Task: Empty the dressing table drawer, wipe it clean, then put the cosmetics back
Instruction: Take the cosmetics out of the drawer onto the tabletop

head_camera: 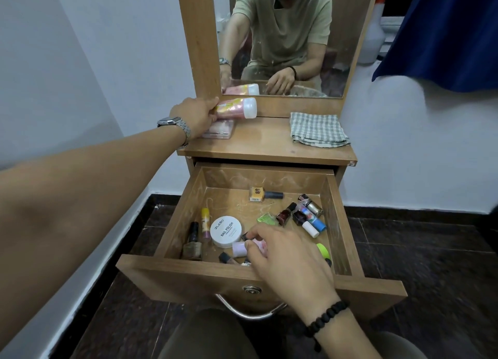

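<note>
White walls (pixel 107 49), seemingly dark-tiled floor (pixel 431 251)

Left arm runs from the 9 o'clock edge toward 1 o'clock, forearm bare, nearly straight, metal watch at the wrist. Left hand (pixel 195 115) palm-down at about 11 o'clock of the frame, fingers (pixel 213 106) curled round the end of a pink bottle (pixel 237 108) lying on its side.

Right arm enters from 5 o'clock, black bead bracelet at the wrist. Right hand (pixel 289 260) back-up, reaching toward 11 o'clock, fingertips pinching a small pale pink bottle (pixel 248 247).
</note>
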